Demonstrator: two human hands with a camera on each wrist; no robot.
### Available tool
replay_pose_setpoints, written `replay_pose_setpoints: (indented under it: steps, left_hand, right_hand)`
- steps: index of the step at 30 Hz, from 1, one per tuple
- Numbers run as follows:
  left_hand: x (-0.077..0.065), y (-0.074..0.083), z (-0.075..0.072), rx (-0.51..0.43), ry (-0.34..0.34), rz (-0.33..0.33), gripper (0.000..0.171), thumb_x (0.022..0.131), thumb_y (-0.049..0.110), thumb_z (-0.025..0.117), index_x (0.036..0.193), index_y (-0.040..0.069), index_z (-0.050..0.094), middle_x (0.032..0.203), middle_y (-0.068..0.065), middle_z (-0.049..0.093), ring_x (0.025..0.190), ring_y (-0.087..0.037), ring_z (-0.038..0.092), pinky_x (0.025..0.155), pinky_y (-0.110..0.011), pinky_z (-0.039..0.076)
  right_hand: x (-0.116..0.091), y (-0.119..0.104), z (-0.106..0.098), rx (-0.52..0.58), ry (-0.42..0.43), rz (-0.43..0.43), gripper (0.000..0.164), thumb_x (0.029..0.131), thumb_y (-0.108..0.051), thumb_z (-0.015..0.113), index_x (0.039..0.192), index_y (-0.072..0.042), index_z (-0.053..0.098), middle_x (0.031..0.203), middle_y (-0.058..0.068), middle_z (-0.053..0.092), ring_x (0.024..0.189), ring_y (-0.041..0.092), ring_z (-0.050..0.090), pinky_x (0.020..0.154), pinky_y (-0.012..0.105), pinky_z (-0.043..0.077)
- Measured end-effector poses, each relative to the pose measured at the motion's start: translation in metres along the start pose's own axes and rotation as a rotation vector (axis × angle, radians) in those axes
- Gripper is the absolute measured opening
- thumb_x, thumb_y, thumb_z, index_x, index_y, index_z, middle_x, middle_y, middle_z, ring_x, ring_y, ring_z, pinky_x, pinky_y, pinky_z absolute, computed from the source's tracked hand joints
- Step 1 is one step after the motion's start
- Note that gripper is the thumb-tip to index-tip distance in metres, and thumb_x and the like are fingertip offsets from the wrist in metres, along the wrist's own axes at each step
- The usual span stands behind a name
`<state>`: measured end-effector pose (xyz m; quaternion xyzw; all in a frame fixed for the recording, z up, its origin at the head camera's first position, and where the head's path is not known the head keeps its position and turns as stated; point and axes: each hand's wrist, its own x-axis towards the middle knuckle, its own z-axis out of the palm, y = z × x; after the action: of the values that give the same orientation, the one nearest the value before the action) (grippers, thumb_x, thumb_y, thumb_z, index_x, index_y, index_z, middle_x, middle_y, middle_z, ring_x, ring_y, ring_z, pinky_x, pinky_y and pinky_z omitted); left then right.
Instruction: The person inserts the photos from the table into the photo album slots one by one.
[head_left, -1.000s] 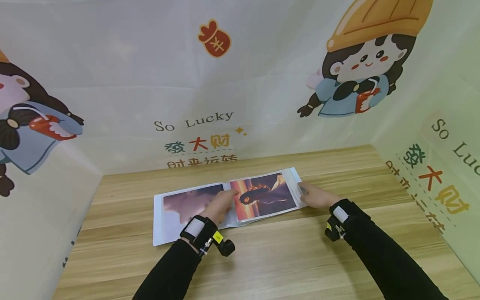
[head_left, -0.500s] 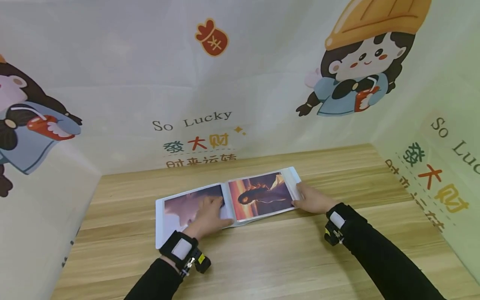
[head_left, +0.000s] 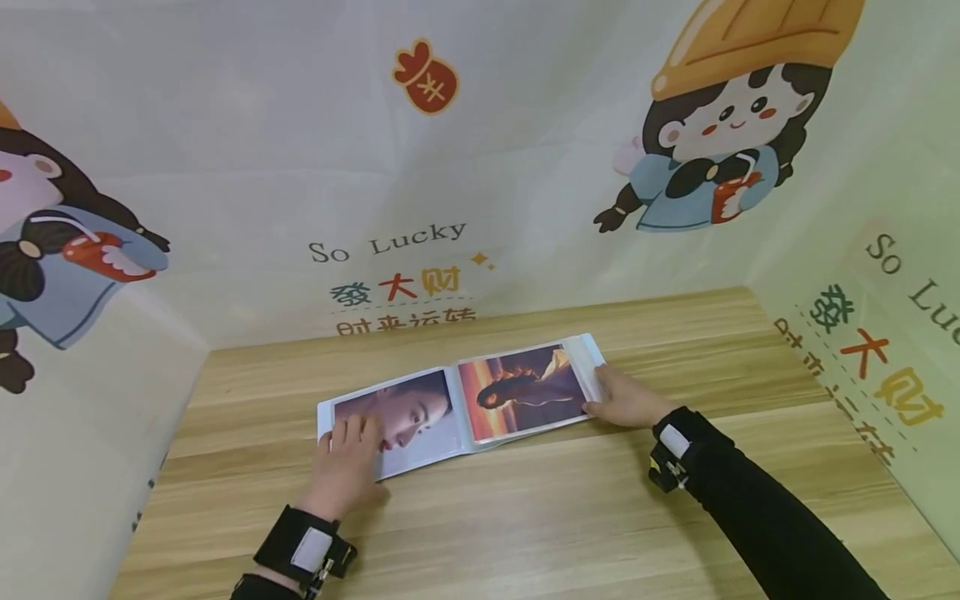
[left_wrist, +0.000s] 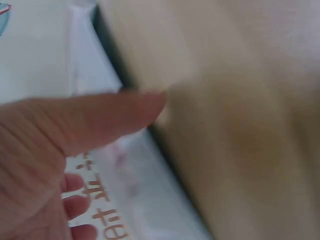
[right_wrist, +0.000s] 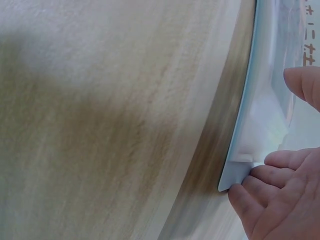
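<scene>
A small photo album (head_left: pixel 420 462) lies open on the wood-grain table, with clear sleeves on both pages. Its left page shows a close-up face photo (head_left: pixel 427 408), its right page a sunset photo (head_left: pixel 517 392) of a figure. My left hand (head_left: pixel 345 462) is over the left page's lower left part, covering some of the photo; in the left wrist view its thumb (left_wrist: pixel 115 115) is straight, crossing the album's edge. At the album's right edge, my right hand (head_left: pixel 633 400) touches the page ends with its fingertips. Its thumb (right_wrist: pixel 302 85) stands apart from the fingers over the pages.
The table (head_left: pixel 525 517) reaches back to a pale printed cloth (head_left: pixel 540 167) that stands as a wall behind and at both sides. Cartoon figures and lettering are printed on it. Both wrists wear black straps with small cameras.
My left hand has moved from the album's middle leftward across the left page to its lower left, uncovering the face in the photo. The right hand has shifted only slightly at the right edge.
</scene>
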<state>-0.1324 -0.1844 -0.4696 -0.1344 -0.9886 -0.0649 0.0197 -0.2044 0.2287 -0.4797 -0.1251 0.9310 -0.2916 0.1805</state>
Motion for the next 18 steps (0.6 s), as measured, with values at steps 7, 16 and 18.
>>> replay_pose_setpoints:
  steps: [7,16,18]
  left_hand:
    - [-0.001,-0.012,0.010,-0.039,0.116,-0.031,0.056,0.061,0.004,0.073,0.110,-0.003,0.048,0.113,-0.023,0.046,0.106,-0.043,0.041,0.092,-0.060,0.036]
    - [-0.002,-0.019,-0.036,0.028,0.427,-0.110,0.090,0.056,0.016,0.094,0.128,-0.008,0.045,0.121,-0.032,0.046,0.111,-0.051,0.044,0.098,-0.065,0.036]
    - [-0.002,-0.016,-0.045,0.012,0.490,-0.147,0.095,0.058,0.017,0.094,0.132,-0.011,0.042,0.124,-0.036,0.045,0.113,-0.054,0.043,0.097,-0.066,0.037]
  right_hand:
    - [-0.002,-0.004,0.001,-0.028,-0.002,-0.016,0.078,0.094,-0.024,0.061,0.144,0.023,0.025,0.148,0.045,0.033,0.137,0.052,0.041,0.115,0.060,0.034]
    - [-0.002,-0.005,-0.001,0.008,0.007,0.000,0.073,0.095,-0.022,0.059,0.142,0.024,0.027,0.143,0.044,0.040,0.131,0.050,0.047,0.111,0.059,0.038]
    - [-0.001,-0.007,-0.002,0.004,0.005,0.009,0.074,0.095,-0.023,0.058,0.142,0.025,0.025,0.143,0.045,0.038,0.133,0.052,0.044,0.113,0.060,0.036]
